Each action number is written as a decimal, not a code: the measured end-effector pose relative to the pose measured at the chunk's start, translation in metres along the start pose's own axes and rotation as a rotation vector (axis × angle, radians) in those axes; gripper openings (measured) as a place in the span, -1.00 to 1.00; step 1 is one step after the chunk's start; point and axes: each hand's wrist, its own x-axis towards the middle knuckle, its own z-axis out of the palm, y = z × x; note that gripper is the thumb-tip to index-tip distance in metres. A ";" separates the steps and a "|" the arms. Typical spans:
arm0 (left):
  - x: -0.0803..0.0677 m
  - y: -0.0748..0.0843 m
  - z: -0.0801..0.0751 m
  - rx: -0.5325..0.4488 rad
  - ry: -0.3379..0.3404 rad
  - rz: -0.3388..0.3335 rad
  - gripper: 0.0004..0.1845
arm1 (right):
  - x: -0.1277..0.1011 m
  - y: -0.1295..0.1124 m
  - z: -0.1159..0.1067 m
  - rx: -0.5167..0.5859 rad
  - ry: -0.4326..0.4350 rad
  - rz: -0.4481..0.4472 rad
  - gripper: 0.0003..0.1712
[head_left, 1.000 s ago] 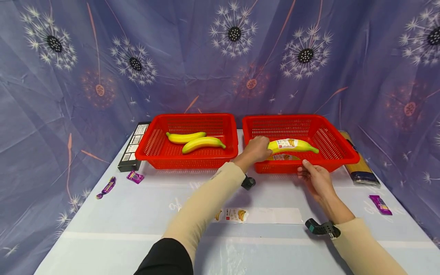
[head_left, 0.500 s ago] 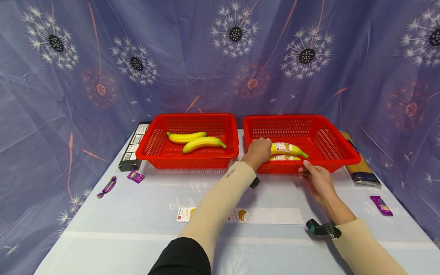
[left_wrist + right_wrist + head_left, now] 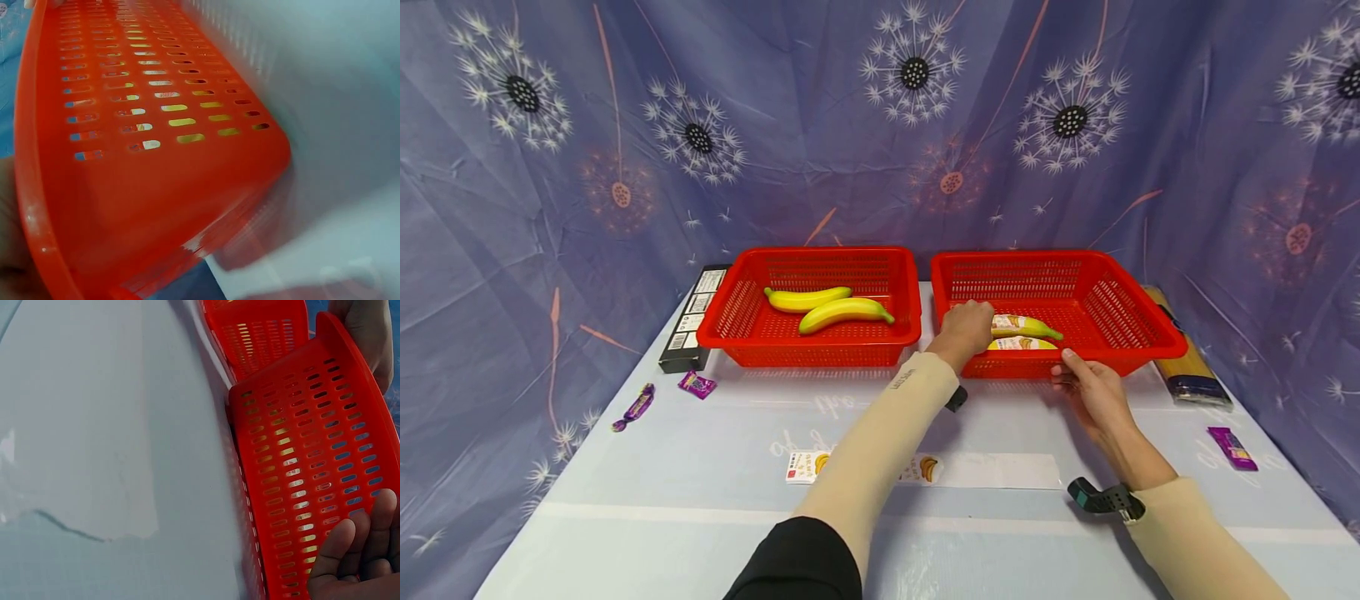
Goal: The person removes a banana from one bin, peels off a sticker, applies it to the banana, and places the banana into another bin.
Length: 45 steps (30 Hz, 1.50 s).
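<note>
In the head view, my left hand (image 3: 964,332) reaches over the near left corner of the right red basket (image 3: 1138,346). It grips the left end of a labelled yellow banana (image 3: 1037,328) low inside; its fingertips are hidden. A second labelled banana (image 3: 1021,343) lies nearer the front wall, partly hidden by the rim. My right hand (image 3: 1093,396) holds the front rim, thumb at the top and fingers curled outside against the slotted wall, as the right wrist view shows the fingers (image 3: 337,544). Yellow shows through the basket's slots (image 3: 190,138) in the left wrist view.
A left red basket (image 3: 808,354) holds two bananas (image 3: 846,314) without labels. A strip of banana stickers (image 3: 1000,471) lies in front, partly under the left forearm. Purple-wrapped candies (image 3: 697,385), a black box (image 3: 683,358) and a yellow pack (image 3: 1187,371) lie around the baskets.
The left hand has lowered the labelled banana into the right basket, shifting it slightly left and down, behind the other labelled banana. The right hand stays on the rim.
</note>
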 end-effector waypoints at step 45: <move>-0.043 -0.237 -0.044 -0.363 0.115 -0.279 -0.48 | 0.002 0.028 0.194 -0.697 -0.225 -0.273 -0.17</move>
